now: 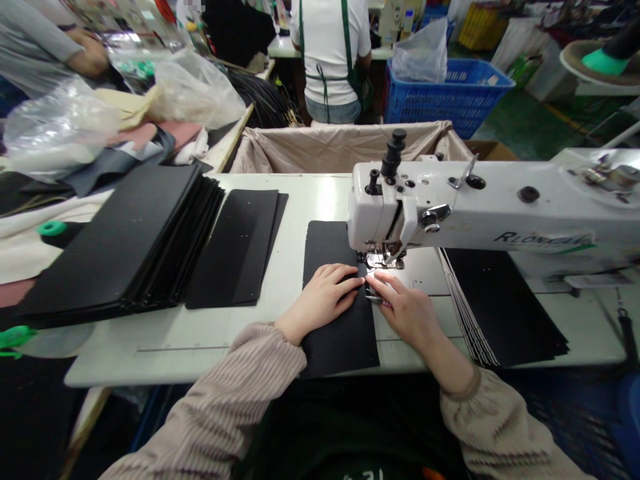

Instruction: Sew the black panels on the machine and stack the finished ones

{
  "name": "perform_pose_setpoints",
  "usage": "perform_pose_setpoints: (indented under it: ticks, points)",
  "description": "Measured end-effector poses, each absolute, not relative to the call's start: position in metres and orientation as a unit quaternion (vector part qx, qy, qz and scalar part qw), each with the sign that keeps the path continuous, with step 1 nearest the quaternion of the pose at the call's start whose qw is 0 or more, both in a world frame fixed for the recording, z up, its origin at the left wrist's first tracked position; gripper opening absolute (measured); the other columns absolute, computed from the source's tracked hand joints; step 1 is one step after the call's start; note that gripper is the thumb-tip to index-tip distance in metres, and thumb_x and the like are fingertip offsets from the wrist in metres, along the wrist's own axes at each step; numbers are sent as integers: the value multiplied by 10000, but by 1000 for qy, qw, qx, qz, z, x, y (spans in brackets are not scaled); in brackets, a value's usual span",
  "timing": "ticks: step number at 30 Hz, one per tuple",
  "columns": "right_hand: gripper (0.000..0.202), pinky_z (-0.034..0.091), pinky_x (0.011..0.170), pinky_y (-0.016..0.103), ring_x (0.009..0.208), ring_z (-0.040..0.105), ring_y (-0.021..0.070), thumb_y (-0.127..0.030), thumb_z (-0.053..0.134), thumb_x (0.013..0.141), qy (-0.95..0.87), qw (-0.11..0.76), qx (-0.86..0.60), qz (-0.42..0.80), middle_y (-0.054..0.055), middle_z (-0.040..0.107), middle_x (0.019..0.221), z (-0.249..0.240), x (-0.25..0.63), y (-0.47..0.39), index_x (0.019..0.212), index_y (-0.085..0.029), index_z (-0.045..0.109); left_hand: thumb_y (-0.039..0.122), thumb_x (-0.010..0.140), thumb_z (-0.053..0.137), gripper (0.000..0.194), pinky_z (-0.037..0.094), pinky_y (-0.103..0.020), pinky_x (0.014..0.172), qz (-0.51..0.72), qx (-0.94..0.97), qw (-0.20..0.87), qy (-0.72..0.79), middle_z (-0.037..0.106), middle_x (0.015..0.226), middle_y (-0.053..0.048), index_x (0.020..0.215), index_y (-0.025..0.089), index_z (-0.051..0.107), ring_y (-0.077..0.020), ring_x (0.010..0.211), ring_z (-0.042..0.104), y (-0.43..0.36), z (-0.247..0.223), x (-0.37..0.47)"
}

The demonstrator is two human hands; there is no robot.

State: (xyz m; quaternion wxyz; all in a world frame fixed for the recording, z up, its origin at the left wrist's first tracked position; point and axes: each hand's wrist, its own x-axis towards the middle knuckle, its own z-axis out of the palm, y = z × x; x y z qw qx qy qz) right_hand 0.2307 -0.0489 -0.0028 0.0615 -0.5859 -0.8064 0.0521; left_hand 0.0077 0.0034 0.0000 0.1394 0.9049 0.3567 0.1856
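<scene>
A black rectangular panel lies flat on the sewing table, its right edge under the presser foot of a white sewing machine. My left hand rests flat on this panel with its fingers stretched toward the foot. Just in front of the foot, my right hand touches the panel's right edge with extended fingertips. Its palm is over the machine bed, and the fingers hold nothing that I can see. The needle tip is too small to make out.
A tall stack of black panels stands at the left, beside a few flat panels. More panels with pale edges lie fanned under the machine arm. Behind the table are a fabric-lined bin, a blue crate and a person.
</scene>
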Motion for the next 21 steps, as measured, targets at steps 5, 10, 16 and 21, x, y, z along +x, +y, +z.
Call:
perform_pose_setpoints:
  ticks: [5, 10, 16, 21]
  points:
    - [514, 530, 724, 318, 964, 667, 201, -295, 451, 951, -808, 63, -584, 53, -8, 467, 1499, -2, 231, -49, 1462, -355, 430, 252, 982, 467, 325, 412, -443, 1043, 185, 905, 139, 357, 572, 1322, -65, 1276, 272, 605, -248, 1229, 498, 4, 0, 8]
    - [510, 524, 715, 314, 945, 670, 194, -297, 458, 954, -807, 65, -585, 51, -7, 473, 1494, -1, 231, -49, 1460, -359, 430, 228, 970, 483, 328, 418, -445, 1033, 190, 904, 139, 357, 579, 1306, -67, 1272, 275, 604, -247, 1220, 506, 4, 0, 7]
    - [500, 519, 701, 303, 935, 669, 189, -289, 455, 959, -807, 72, -584, 48, -8, 491, 1480, -2, 231, -49, 1454, -357, 445, 189, 953, 502, 345, 415, -447, 1034, 191, 906, 138, 352, 575, 1316, -68, 1275, 267, 600, -250, 1231, 499, 5, 0, 7]
    - [509, 524, 708, 312, 941, 667, 195, -284, 471, 947, -807, 69, -584, 46, 0, 490, 1480, -3, 231, -50, 1450, -358, 451, 183, 956, 501, 340, 413, -444, 1034, 195, 904, 138, 355, 573, 1320, -70, 1274, 255, 599, -245, 1219, 497, 4, -2, 6]
